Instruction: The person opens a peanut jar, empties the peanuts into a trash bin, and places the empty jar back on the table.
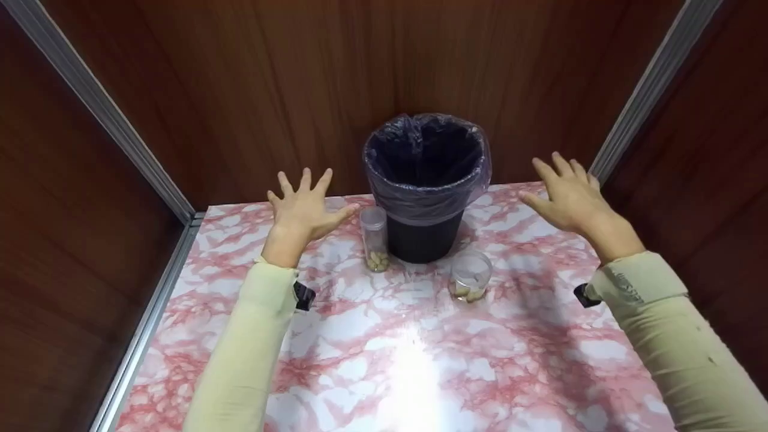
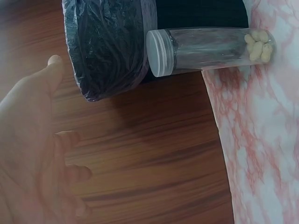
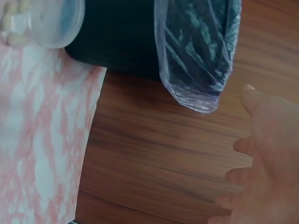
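My left hand point(image 1: 303, 210) hovers with fingers spread, left of a tall clear jar point(image 1: 374, 237) with a lid. Several peanuts point(image 2: 259, 45) lie in the bottom of that jar. Out to the right, my right hand point(image 1: 573, 195) is held up with its fingers extended, holding nothing. Between the hands stands a black bin point(image 1: 423, 240) lined with a thin purple bag point(image 1: 429, 204) folded over its rim. A short clear jar point(image 1: 471, 271) sits in front of the bin on its right, with a few pale pieces in its bottom.
The pink and white marbled tabletop point(image 1: 348, 336) carries a bright glare in the middle front. Brown wood panels point(image 1: 270, 90) rise behind and at both sides, with metal strips point(image 1: 114, 102) at the corners. The bin stands close to the back panel.
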The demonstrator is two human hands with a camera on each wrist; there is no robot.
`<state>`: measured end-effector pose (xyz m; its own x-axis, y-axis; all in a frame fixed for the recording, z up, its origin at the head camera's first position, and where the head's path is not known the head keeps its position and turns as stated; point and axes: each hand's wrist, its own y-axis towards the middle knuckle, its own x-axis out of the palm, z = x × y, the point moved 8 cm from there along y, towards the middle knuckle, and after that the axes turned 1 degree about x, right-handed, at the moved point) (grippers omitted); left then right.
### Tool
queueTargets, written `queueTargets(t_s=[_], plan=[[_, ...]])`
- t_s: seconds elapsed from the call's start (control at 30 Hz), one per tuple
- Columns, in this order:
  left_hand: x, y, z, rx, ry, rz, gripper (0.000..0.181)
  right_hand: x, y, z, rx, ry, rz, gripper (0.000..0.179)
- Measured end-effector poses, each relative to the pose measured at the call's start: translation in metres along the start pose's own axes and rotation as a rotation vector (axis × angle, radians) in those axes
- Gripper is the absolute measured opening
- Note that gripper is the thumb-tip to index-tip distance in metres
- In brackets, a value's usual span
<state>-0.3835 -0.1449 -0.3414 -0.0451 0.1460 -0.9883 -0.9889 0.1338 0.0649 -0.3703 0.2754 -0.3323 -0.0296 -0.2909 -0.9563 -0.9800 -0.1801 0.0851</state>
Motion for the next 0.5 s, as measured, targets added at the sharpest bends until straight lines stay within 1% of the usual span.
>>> queueTargets(t_s=[0.1, 0.2, 0.3, 0.37, 0.5], plan=[[-0.001, -0.001, 0.001, 0.011, -0.003, 0.004, 0.098, 0.001, -0.001, 0.002, -0.005, -0.002, 0.003, 0.086], [0.0, -0.008, 0.005, 0.035, -0.011, 0.017, 0.096, 0.005, -0.007, 0.004, -0.028, -0.007, 0.016, 0.084], [0.0, -0.02, 0.011, 0.059, -0.005, 0.048, 0.091, 0.01, -0.016, 0.002, -0.076, -0.004, 0.036, 0.08], [0.0, -0.03, 0.016, 0.079, -0.003, 0.078, 0.085, 0.018, -0.024, 0.0, -0.099, 0.003, 0.032, 0.08], [0.0, -0.052, 0.03, 0.139, 0.026, 0.141, 0.073, 0.043, -0.042, -0.008, -0.146, 0.059, -0.011, 0.08]])
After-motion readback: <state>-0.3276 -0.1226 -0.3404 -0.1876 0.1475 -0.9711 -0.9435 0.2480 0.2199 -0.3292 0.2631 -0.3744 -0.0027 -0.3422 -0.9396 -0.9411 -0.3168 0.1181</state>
